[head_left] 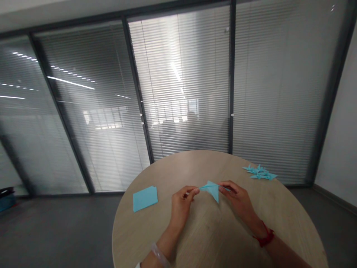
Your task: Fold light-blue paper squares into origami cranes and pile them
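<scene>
Between my two hands, a little above the table, is a light-blue origami crane (212, 190) of folded paper, one wing pointing down toward me. The thumb and fingers of my left hand (182, 201) pinch its thin left tip. On the other side my right hand (237, 201) grips the opposite end, and a narrow blue point sticks out past the fingers. Part of the paper is hidden behind the right fingertips. To the left of my left hand lies a stack of blue paper sheets (145, 199).
A heap of several folded blue paper cranes (260, 172) sits near the right rim of the round wooden table (206, 238). Behind the table stands a glass partition with blinds (184, 82). A dark object (7, 197) is on the floor at far left.
</scene>
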Demonstrator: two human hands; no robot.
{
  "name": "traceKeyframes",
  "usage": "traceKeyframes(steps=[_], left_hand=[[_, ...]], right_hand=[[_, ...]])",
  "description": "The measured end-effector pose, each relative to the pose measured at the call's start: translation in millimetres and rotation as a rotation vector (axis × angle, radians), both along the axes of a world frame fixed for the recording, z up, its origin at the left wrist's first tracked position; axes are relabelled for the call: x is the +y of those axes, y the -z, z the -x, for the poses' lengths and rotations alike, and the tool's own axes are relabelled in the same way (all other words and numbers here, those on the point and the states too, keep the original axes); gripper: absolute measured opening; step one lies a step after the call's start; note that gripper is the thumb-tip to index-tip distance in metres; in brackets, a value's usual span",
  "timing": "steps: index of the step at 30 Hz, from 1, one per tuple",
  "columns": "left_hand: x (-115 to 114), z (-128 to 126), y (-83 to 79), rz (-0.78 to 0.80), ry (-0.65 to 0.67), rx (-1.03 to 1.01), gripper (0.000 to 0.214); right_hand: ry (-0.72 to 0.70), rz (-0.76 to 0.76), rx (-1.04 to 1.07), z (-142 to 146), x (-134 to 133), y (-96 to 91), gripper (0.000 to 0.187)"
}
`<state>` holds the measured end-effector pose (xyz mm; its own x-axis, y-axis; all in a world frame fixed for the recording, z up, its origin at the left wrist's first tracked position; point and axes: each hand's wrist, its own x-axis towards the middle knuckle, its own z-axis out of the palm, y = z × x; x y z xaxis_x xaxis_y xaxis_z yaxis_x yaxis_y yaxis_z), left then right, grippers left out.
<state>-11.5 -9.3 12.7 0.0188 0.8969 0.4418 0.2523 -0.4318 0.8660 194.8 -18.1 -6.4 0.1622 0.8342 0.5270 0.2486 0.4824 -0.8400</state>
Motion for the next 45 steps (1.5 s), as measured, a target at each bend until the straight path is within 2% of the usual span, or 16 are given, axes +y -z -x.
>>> traceKeyframes(steps=[6, 15, 21, 23, 27, 29, 35, 39, 45], left_hand=[[-3.6, -0.6, -1.3, -0.019, 0.054, -0.026, 0.026], [-5.9, -1.7, 3.2, -0.081, 0.061, 0.064, 0.031], [-0.9, -0.1, 2.1, -0.044, 0.046, -0.136, 0.044], [-1.2, -1.3, 0.7, 0.015, 0.119, -0.212, 0.052], [-5.5, -6.1, 0.2, 0.16, 0.376, -0.223, 0.056], [-7.2, -7.7, 0.3, 0.18, 0.452, -0.19, 0.047], [-4.1, -6.6, 0.8, 0.155, 0.521, -0.208, 0.025], [-1.3, -5.5, 1.9, 0.105, 0.51, -0.211, 0.016], [2.0, -0.2, 0.2, 0.025, 0.324, -0.297, 0.013]], right_hand=[[-0.001, 0.008, 0.012, 0.8, -0.7, 0.1, 0.03], [0.015, 0.001, 0.041, 2.8, -2.6, -3.8, 0.026], [-0.023, 0.054, 0.116, -2.3, -1.6, -2.8, 0.027], [-0.125, 0.066, 0.108, -0.3, -3.0, -3.5, 0.025], [-0.345, 0.074, 0.07, 6.5, -5.2, -5.1, 0.02], [-0.378, 0.067, 0.086, 7.5, -4.7, -5.0, 0.019], [-0.41, 0.113, 0.16, 5.1, -1.3, -1.9, 0.021], [-0.415, 0.13, 0.172, 6.1, -2.0, 0.0, 0.023], [-0.399, 0.103, 0.269, 6.6, -4.2, 0.1, 0.034]])
